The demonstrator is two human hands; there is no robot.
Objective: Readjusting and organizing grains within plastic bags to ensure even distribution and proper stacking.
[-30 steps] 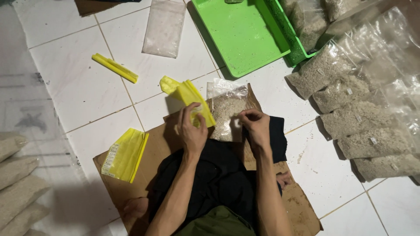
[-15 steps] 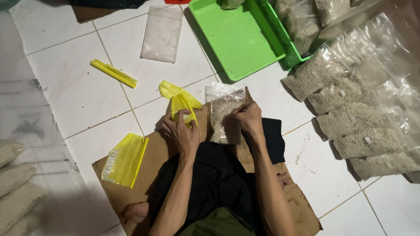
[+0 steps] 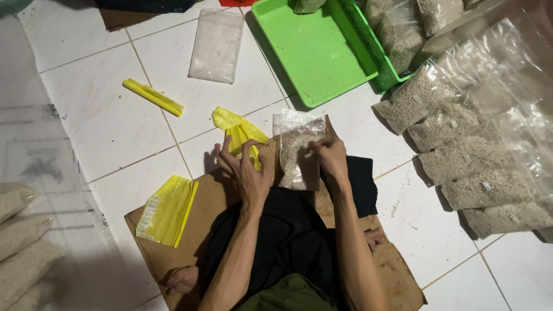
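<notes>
Left of the cardboard sheet (image 3: pixel 173 242), filled bags (image 3: pixel 23 242) lie stacked. On its far edge the left hand (image 3: pixel 247 173) pinches a yellow strip (image 3: pixel 239 135); just right, the right hand (image 3: pixel 331 158) grips the grain-filled clear bag (image 3: pixel 296 155), apparently not yet sealed. Further right, finished packed bags (image 3: pixel 461 150) lie in rows.

Both hands (image 3: pixel 249 173) (image 3: pixel 330 158) reach forward, fingers curled.
</notes>
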